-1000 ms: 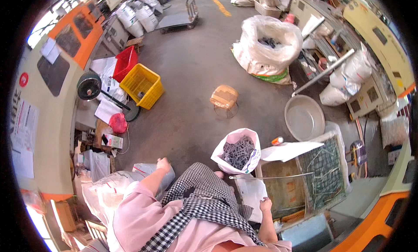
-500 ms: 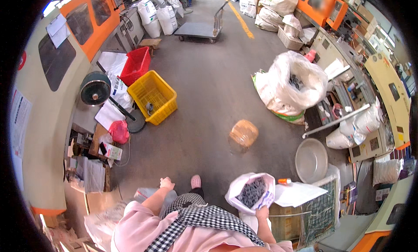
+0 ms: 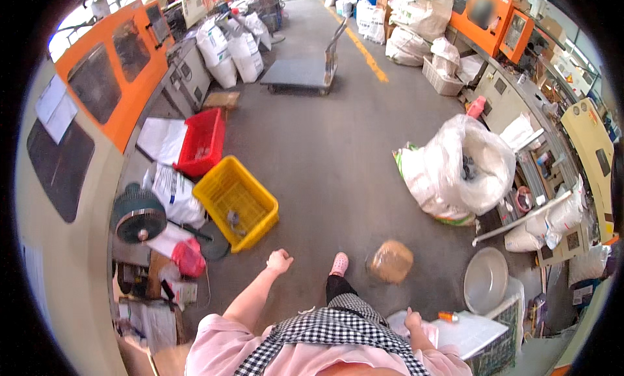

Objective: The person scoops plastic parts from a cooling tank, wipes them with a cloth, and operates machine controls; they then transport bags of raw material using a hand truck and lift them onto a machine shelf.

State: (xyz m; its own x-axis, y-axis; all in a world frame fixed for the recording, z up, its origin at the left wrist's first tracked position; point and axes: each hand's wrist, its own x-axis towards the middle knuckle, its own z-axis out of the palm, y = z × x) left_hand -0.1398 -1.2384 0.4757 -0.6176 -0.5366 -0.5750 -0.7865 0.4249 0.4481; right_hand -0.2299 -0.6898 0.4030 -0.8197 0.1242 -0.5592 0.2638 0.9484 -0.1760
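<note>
My left hand (image 3: 279, 261) hangs forward over the floor with its fingers curled in, and nothing shows in it. Closest to it is the yellow plastic crate (image 3: 263, 228), with a few small grey pieces at its bottom. At the lower right, my right hand (image 3: 413, 319) is closed at the rim of a white bag (image 3: 397, 320). Most of this bag is hidden by my body and apron, so its contents do not show. Beside that hand lie white paper sheets (image 3: 478, 332) and a small orange cylindrical item (image 3: 448, 317).
A brown taped package (image 3: 391, 261) sits on the floor ahead. To its right stand a large white sack (image 3: 432, 174) and a grey basin (image 3: 485, 282). On the left are a fan (image 3: 140, 213) and a red crate (image 3: 211, 142). A flat trolley (image 3: 296, 74) stands farther off.
My view has moved forward, bringing the crates, sack and package closer. My left arm reaches farther out. The bag's dark grey pieces, visible before, are now out of sight.
</note>
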